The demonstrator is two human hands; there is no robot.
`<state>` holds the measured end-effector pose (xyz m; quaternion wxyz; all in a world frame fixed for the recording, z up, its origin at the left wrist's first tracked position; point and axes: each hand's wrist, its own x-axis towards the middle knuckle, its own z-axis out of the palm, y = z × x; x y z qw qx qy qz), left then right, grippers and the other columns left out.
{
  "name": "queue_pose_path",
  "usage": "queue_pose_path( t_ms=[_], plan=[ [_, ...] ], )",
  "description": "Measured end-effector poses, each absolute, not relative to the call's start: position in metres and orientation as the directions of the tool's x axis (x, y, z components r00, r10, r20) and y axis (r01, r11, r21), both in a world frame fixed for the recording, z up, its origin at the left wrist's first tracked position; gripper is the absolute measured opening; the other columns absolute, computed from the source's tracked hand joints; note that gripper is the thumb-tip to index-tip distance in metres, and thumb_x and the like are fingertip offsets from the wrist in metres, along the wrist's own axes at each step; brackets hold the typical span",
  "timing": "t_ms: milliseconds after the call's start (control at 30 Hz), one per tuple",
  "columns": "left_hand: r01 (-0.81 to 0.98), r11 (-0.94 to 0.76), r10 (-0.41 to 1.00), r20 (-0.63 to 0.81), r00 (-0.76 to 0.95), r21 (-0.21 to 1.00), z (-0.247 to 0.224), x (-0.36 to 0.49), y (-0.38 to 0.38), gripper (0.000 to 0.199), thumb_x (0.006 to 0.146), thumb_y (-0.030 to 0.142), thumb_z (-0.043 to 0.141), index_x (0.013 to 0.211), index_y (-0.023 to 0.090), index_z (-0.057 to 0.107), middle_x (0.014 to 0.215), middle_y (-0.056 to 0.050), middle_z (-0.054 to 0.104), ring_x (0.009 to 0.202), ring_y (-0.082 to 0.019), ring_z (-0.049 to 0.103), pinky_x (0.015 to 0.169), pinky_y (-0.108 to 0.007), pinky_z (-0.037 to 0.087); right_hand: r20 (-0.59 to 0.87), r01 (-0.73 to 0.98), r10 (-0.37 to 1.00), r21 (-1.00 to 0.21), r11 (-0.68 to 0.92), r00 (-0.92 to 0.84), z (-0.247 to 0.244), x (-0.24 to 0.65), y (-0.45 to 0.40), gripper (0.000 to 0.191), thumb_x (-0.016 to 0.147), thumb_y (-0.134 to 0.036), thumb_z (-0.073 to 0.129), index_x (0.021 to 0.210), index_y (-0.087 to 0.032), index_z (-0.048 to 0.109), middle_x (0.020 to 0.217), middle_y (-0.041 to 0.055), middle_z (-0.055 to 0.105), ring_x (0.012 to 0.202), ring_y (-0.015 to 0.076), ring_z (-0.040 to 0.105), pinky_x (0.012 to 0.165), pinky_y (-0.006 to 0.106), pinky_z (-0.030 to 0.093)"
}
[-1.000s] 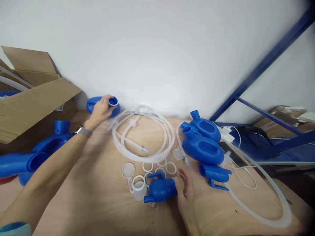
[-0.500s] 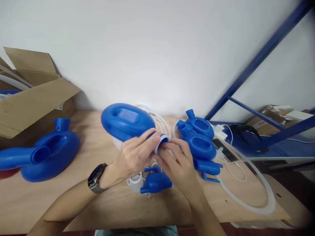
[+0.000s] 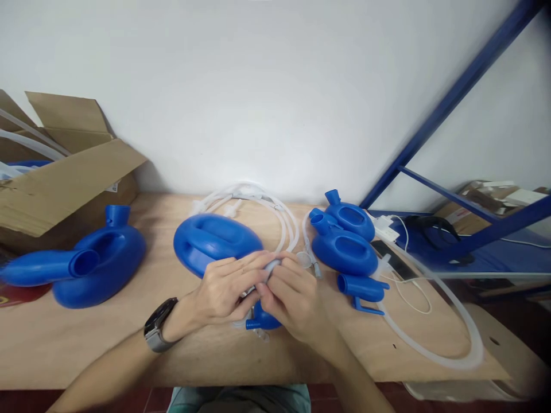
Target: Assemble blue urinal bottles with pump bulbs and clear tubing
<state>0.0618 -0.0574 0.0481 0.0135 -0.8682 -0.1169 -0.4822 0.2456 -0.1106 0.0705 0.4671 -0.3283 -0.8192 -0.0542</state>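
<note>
The left hand (image 3: 226,287) and right hand (image 3: 293,295) are brought together above the table (image 3: 172,344), fingers curled closed around the neck of a blue bottle (image 3: 210,241), whose body is seen behind them. A cardboard box (image 3: 64,172) is set at left before a white wall (image 3: 258,86).

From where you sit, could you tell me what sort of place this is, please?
Probably a small assembly or packing workroom: a plywood bench strewn with blue plastic vessels, an opened cardboard carton, and blue metal racking.
</note>
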Motion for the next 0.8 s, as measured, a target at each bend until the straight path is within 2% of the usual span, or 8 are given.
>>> queue_pose_path(
  t_ms=[133,233,333,467,567,667,733,800],
  plan=[
    [0.182,-0.978,0.184,0.830,0.527,0.102,0.039,0.060,-0.058,0.036,0.097,0.014,0.056,0.132,0.016,0.060,0.133,-0.019,0.076,0.124,-0.024,0.074,0.095,-0.030,0.065,0.801,0.557,0.520,-0.297,0.776,-0.297,0.062,0.243,-0.113,0.035,0.103,-0.010,0.054,0.071,-0.024,0.051,0.066,-0.0030,0.053,0.067,0.0145,0.047,0.091,0.036,0.060],
    [0.216,-0.966,0.236,0.812,0.534,0.139,0.039,0.058,-0.063,0.044,0.098,0.015,0.059,0.142,0.015,0.055,0.132,-0.019,0.076,0.123,-0.024,0.075,0.098,-0.030,0.065,0.805,0.517,0.545,-0.371,0.772,-0.236,0.057,0.241,-0.114,0.034,0.102,-0.009,0.055,0.071,-0.023,0.052,0.066,-0.0035,0.052,0.066,0.0138,0.048,0.088,0.035,0.059],
    [0.233,-0.962,0.250,0.802,0.542,0.142,0.039,0.055,-0.067,0.058,0.100,0.018,0.061,0.155,0.014,0.044,0.134,-0.020,0.075,0.125,-0.025,0.074,0.100,-0.033,0.064,0.804,0.497,0.569,-0.429,0.754,-0.171,0.051,0.239,-0.114,0.035,0.102,-0.009,0.054,0.069,-0.023,0.051,0.065,-0.0036,0.051,0.066,0.0139,0.048,0.081,0.034,0.056],
    [0.299,-0.941,0.321,0.705,0.633,0.160,0.039,0.051,-0.073,0.060,0.105,0.028,0.060,0.160,0.014,0.038,0.137,-0.018,0.074,0.115,-0.024,0.078,0.090,-0.032,0.066,0.781,0.490,0.608,-0.479,0.728,-0.141,0.040,0.236,-0.113,0.032,0.102,-0.010,0.052,0.073,-0.022,0.054,0.068,-0.0017,0.054,0.070,0.0153,0.051,0.073,0.032,0.053],
    [0.390,-0.910,0.386,0.626,0.678,0.139,0.044,0.048,-0.083,0.054,0.109,0.035,0.055,0.157,0.013,0.042,0.138,-0.017,0.073,0.118,-0.025,0.076,0.090,-0.033,0.064,0.807,0.478,0.584,-0.482,0.735,-0.086,0.036,0.236,-0.113,0.035,0.100,-0.009,0.053,0.069,-0.023,0.048,0.065,-0.0023,0.050,0.067,0.0148,0.047,0.064,0.030,0.046],
    [0.541,-0.841,0.450,0.569,0.688,0.012,0.055,0.036,-0.098,0.058,0.109,0.050,0.050,0.152,0.011,0.051,0.145,-0.021,0.068,0.133,-0.035,0.067,0.101,-0.046,0.060,0.822,0.455,0.569,-0.504,0.734,-0.007,0.041,0.241,-0.123,0.039,0.099,-0.009,0.054,0.066,-0.024,0.040,0.062,-0.0036,0.041,0.063,0.0140,0.042,0.060,0.030,0.042],
    [0.616,-0.787,0.515,0.528,0.676,-0.022,0.060,0.020,-0.112,0.069,0.103,0.067,0.051,0.144,0.012,0.060,0.139,-0.021,0.071,0.125,-0.040,0.070,0.096,-0.049,0.061,0.813,0.412,0.582,-0.537,0.736,0.018,0.046,0.245,-0.136,0.037,0.102,-0.011,0.050,0.068,-0.023,0.042,0.062,-0.0030,0.039,0.063,0.0147,0.044,0.062,0.031,0.047],
    [0.600,-0.797,0.564,0.440,0.699,0.069,0.058,0.002,-0.127,0.070,0.096,0.076,0.055,0.136,0.019,0.067,0.120,-0.013,0.080,0.103,-0.032,0.078,0.085,-0.040,0.064,0.806,0.346,0.592,-0.565,0.749,0.036,0.051,0.250,-0.153,0.036,0.105,-0.014,0.044,0.071,-0.023,0.044,0.063,-0.0029,0.038,0.062,0.0150,0.045,0.069,0.035,0.055]
  ],
)
